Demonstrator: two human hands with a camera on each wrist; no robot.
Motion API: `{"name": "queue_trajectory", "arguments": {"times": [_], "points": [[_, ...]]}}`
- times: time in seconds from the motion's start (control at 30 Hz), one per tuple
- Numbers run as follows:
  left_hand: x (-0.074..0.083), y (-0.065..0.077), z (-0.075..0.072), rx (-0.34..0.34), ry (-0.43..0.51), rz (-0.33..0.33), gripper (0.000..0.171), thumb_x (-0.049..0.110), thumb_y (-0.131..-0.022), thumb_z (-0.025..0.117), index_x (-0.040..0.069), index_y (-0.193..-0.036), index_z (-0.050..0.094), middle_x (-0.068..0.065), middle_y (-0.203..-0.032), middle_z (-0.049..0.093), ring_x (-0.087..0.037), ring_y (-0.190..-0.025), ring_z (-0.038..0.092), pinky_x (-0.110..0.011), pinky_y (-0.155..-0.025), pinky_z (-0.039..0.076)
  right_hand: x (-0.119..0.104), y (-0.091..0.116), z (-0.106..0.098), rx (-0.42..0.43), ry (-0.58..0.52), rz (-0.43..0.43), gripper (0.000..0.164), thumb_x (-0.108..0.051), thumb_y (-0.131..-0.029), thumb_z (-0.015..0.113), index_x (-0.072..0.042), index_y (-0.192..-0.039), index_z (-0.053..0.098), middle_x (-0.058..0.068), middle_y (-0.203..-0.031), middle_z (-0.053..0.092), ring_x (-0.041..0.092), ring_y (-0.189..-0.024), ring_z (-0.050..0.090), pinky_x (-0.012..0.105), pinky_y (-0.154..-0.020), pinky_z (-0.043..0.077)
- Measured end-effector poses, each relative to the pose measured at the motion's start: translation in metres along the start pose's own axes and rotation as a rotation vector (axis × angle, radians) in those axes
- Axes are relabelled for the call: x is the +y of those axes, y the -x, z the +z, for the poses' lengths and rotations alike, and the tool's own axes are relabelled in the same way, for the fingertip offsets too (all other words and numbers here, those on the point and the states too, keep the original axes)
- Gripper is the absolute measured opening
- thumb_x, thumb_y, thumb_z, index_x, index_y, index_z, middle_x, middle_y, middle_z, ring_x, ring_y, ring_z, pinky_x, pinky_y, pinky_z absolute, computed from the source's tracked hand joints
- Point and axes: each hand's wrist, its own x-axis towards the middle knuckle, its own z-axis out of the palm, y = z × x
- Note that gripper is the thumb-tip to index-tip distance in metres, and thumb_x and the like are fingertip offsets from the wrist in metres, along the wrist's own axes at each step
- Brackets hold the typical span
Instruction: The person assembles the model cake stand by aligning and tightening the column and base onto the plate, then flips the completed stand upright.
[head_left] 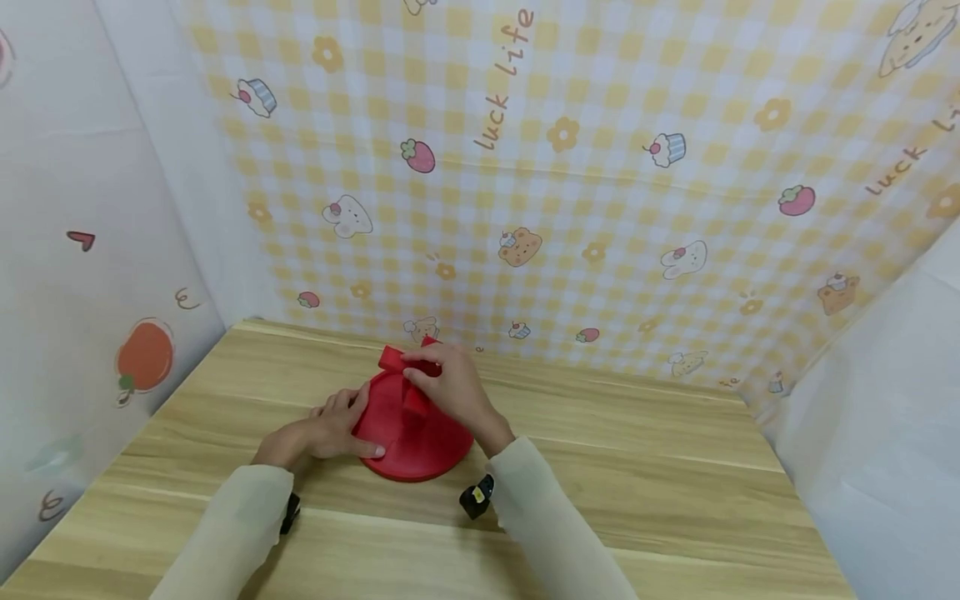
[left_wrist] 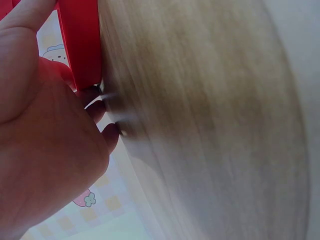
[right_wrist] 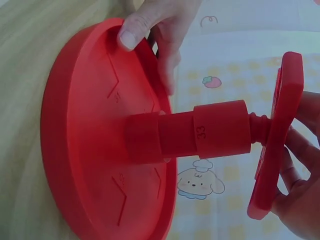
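Note:
A red round base [right_wrist: 95, 135] with a raised rim rests on the table, and a stepped post [right_wrist: 222, 129] marked 33 rises from its middle. A short threaded neck joins the post to a red armed knob [right_wrist: 280, 135] on top. My left hand [head_left: 326, 429] grips the base's rim at the left, thumb over the inner side and fingers round the outside. With curled fingers, my right hand [head_left: 457, 387] holds the knob from above, hiding part of it in the head view. Close up, the left wrist view shows the rim [left_wrist: 82, 45] against the left hand.
The base stands on a wood-grain table [head_left: 637, 500]. Behind it hangs a yellow checked cloth [head_left: 600, 208], with white cloth [head_left: 82, 192] along the left side. Black wrist cameras [head_left: 477, 497] sit at both cuffs.

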Motion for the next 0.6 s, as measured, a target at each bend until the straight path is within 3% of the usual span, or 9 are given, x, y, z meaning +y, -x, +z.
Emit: {"name": "queue_trajectory", "arguments": {"times": [0.13, 0.3, 0.6], "points": [[-0.0008, -0.0016, 0.0010, -0.005, 0.007, -0.006, 0.120, 0.056, -0.082, 0.073, -0.007, -0.155, 0.001, -0.029, -0.151, 0.018, -0.047, -0.138, 0.017, -0.067, -0.108, 0.018, -0.0021, -0.0014, 0.0013, -0.046, 0.065, 0.021, 0.023, -0.021, -0.093, 0.071, -0.018, -0.115, 0.076, -0.002, -0.113, 0.073, 0.015, -0.109, 0.061, 0.028, -0.094, 0.048], [0.0001, -0.0018, 0.0011, -0.003, 0.009, -0.011, 0.121, 0.056, -0.081, 0.074, -0.006, -0.156, 0.002, -0.028, -0.151, 0.020, -0.046, -0.137, 0.019, -0.067, -0.108, 0.019, -0.0044, -0.0016, 0.0043, -0.099, 0.162, 0.023, 0.024, -0.026, -0.095, 0.069, -0.020, -0.117, 0.074, -0.005, -0.115, 0.072, 0.016, -0.109, 0.054, 0.030, -0.091, 0.047], [-0.0014, -0.0021, 0.0010, -0.001, 0.007, -0.004, 0.121, 0.058, -0.081, 0.073, -0.005, -0.156, 0.001, -0.028, -0.150, 0.019, -0.047, -0.137, 0.018, -0.066, -0.108, 0.017, -0.0058, -0.0027, 0.0071, -0.128, 0.194, 0.025, 0.026, -0.028, -0.095, 0.068, -0.018, -0.118, 0.073, -0.004, -0.116, 0.071, 0.016, -0.109, 0.052, 0.029, -0.091, 0.046]]}}
